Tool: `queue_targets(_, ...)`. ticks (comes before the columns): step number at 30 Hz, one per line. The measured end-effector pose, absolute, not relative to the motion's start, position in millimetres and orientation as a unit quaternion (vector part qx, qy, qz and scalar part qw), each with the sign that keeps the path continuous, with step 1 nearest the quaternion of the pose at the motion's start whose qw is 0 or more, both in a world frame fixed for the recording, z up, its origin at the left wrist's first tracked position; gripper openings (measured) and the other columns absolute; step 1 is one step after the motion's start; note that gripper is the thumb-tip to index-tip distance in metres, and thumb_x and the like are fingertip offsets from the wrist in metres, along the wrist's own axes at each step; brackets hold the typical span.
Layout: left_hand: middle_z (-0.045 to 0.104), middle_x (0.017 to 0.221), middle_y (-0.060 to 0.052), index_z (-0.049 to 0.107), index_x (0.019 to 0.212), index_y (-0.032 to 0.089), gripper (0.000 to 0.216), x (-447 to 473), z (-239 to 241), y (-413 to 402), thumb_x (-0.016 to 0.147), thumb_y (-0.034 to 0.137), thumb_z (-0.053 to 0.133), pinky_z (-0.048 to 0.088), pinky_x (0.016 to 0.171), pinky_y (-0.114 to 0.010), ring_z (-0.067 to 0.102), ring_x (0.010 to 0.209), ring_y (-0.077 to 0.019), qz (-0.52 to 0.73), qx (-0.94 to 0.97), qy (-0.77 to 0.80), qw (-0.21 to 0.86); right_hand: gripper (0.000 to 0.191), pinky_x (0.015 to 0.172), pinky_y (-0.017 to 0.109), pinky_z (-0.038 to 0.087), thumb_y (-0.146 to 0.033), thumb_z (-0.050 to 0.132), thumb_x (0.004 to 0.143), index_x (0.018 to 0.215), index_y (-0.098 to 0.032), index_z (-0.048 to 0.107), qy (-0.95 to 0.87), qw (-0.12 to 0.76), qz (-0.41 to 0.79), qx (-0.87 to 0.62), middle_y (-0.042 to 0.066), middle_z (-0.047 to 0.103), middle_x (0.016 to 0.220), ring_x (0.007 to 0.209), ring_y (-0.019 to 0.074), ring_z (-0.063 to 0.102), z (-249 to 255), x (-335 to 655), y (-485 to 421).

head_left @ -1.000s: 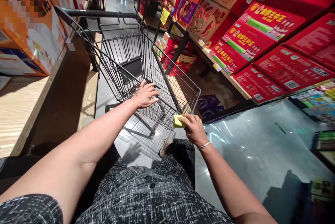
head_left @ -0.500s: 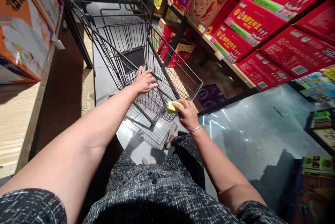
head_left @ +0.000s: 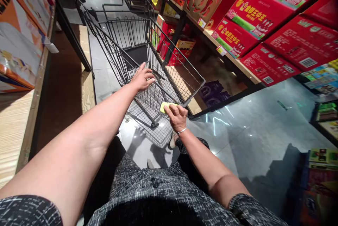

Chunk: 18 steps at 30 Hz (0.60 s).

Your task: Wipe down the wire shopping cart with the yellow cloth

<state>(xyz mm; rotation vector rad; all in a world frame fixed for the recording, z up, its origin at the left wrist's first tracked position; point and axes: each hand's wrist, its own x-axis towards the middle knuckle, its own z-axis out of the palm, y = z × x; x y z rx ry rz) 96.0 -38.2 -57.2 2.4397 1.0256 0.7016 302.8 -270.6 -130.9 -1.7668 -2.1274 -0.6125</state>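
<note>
R hand (head_left: 176, 116) gripping yellow pad (head_left: 166, 106), half hidden, L hand (head_left: 142, 78) spread on cart (head_left: 171, 67)

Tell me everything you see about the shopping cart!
The shopping cart is a dark metal wire basket with a bar handle at its far end. It stands upright on the glossy floor between shelves. The left hand rests on its near rim; the right hand holds a yellow pad against its near corner.

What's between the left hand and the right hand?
Head view: only wire mesh of the cart spans the gap between left hand, on its rim, and right hand, gripping a yellow sponge.
</note>
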Motion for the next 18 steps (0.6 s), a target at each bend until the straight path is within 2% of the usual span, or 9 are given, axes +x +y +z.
queue_targets(3, 0.043, 0.152, -0.006, 0.068, 0.118, 0.026, 0.034, 93, -62, -46, 0.091, 0.044, 0.057, 0.019, 0.122, -0.056, 0.008, 0.153, -0.0331, 0.259, 0.872, 0.363, 0.203, 0.038, 0.090, 0.041, 0.037, -0.021, 0.049, 0.097, 0.130, -0.037, 0.059, -0.762, 0.069, -0.133, -0.630, 0.005, 0.061, 0.128, 0.117, 0.0232, 0.046, -162, 290, -265)
queue_targets(6, 0.033, 0.159, -0.007, 0.063, 0.127, 0.024, 0.042, 91, -60, -53, 0.091, 0.044, 0.058, 0.019, 0.122, -0.056, 0.006, 0.153, -0.0346, 0.231, 0.875, 0.376, 0.201, 0.029, 0.089, 0.038, 0.036, -0.018, 0.053, 0.094, 0.116, -0.032, 0.064, -0.778, 0.017, -0.087, -0.622, 0.004, 0.064, 0.114, 0.113, 0.0208, 0.048, -198, 287, -273)
queue_targets(9, 0.031, 0.160, -0.008, 0.061, 0.129, 0.022, 0.044, 91, -54, -58, 0.091, 0.043, 0.059, 0.016, 0.123, -0.056, 0.004, 0.153, -0.0363, 0.190, 0.880, 0.388, 0.196, 0.023, 0.089, 0.037, 0.034, -0.013, 0.057, 0.090, 0.104, -0.028, 0.067, -0.788, 0.016, -0.092, -0.608, 0.003, 0.065, 0.101, 0.107, 0.0198, 0.048, -210, 286, -281)
queue_targets(11, 0.031, 0.160, -0.009, 0.061, 0.129, 0.022, 0.043, 90, -51, -59, 0.091, 0.042, 0.058, 0.015, 0.123, -0.056, 0.003, 0.153, -0.0364, 0.177, 0.882, 0.390, 0.194, 0.024, 0.088, 0.038, 0.034, -0.014, 0.056, 0.092, 0.107, -0.029, 0.067, -0.799, 0.024, -0.098, -0.593, 0.003, 0.065, 0.106, 0.108, 0.0202, 0.047, -198, 286, -282)
queue_targets(13, 0.031, 0.160, -0.009, 0.061, 0.128, 0.022, 0.042, 88, -51, -60, 0.092, 0.042, 0.057, 0.015, 0.123, -0.056, 0.003, 0.153, -0.0363, 0.180, 0.883, 0.391, 0.189, 0.028, 0.089, 0.038, 0.033, -0.020, 0.052, 0.096, 0.118, -0.033, 0.064, -0.811, 0.038, -0.105, -0.574, 0.001, 0.064, 0.119, 0.114, 0.0207, 0.045, -169, 286, -280)
queue_targets(15, 0.031, 0.160, -0.008, 0.062, 0.126, 0.022, 0.040, 87, -50, -62, 0.091, 0.042, 0.056, 0.016, 0.122, -0.056, 0.003, 0.153, -0.0365, 0.183, 0.881, 0.396, 0.180, 0.035, 0.093, 0.039, 0.032, -0.023, 0.049, 0.098, 0.128, -0.038, 0.058, -0.820, 0.075, -0.117, -0.554, 0.000, 0.059, 0.132, 0.123, 0.0216, 0.041, -131, 287, -275)
queue_targets(18, 0.030, 0.161, -0.009, 0.063, 0.123, 0.021, 0.040, 84, -48, -67, 0.092, 0.045, 0.054, 0.019, 0.121, -0.057, 0.004, 0.152, -0.0369, 0.170, 0.874, 0.423, 0.167, 0.044, 0.097, 0.042, 0.030, -0.019, 0.048, 0.097, 0.136, -0.040, 0.054, -0.805, 0.150, -0.138, -0.557, 0.002, 0.056, 0.138, 0.128, 0.0250, 0.037, -72, 288, -266)
